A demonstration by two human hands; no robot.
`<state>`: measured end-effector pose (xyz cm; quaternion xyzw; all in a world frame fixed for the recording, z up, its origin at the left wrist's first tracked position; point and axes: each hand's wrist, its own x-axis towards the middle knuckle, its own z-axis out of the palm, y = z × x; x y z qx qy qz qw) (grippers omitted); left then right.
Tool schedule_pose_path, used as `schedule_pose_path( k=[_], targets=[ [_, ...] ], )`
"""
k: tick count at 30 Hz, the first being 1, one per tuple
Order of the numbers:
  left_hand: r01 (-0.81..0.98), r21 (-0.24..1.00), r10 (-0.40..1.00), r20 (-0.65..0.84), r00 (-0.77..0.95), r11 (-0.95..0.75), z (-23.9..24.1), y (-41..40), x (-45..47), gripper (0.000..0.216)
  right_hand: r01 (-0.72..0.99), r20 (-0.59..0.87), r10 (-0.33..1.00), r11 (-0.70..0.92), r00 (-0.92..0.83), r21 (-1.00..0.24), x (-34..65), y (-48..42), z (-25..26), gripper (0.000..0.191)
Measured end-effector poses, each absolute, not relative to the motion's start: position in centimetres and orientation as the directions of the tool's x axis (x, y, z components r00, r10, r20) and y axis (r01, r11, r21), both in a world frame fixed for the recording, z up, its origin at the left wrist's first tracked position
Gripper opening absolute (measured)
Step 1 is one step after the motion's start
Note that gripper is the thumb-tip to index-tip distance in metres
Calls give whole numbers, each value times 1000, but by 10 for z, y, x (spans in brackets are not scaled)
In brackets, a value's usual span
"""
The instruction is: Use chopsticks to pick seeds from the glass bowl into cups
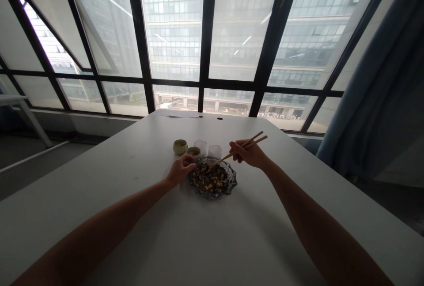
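A scalloped glass bowl (233, 179) sits on the white table, filled with a mix of nuts and dark seeds (212, 183). My left hand (179, 170) is closed at the bowl's left edge, thumb and fingers on the rim. From the right, my right hand (249, 153) grips a pair of wooden chopsticks (228, 156). Their tips reach down into the mix near the back left of the bowl. Just behind the bowl stand a pale green cup (179, 147), a second small greenish cup (194, 152) and two clear plastic cups (200, 145).
The white table (139, 162) runs forward to a wall of dark-framed windows (175, 84). Papers (177, 113) lie at its far edge beside two dark round holes. A blue curtain (374, 78) hangs at the right; another table (31, 114) stands to the left.
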<state>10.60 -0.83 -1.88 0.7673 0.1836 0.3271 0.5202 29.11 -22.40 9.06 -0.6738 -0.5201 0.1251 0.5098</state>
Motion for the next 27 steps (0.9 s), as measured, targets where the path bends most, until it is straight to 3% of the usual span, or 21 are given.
schedule_pose_path(
  k=[18, 27],
  targets=[
    [-90, 917, 611, 329, 720, -388, -25, -4, 110, 32, 541, 265, 911, 56, 316, -839, 270, -215, 81, 58],
    [-68, 906, 617, 338, 711, -417, -26, -4, 110, 31, 546, 288, 860, 13, 421, -838, 278, -218, 83, 61]
  ],
)
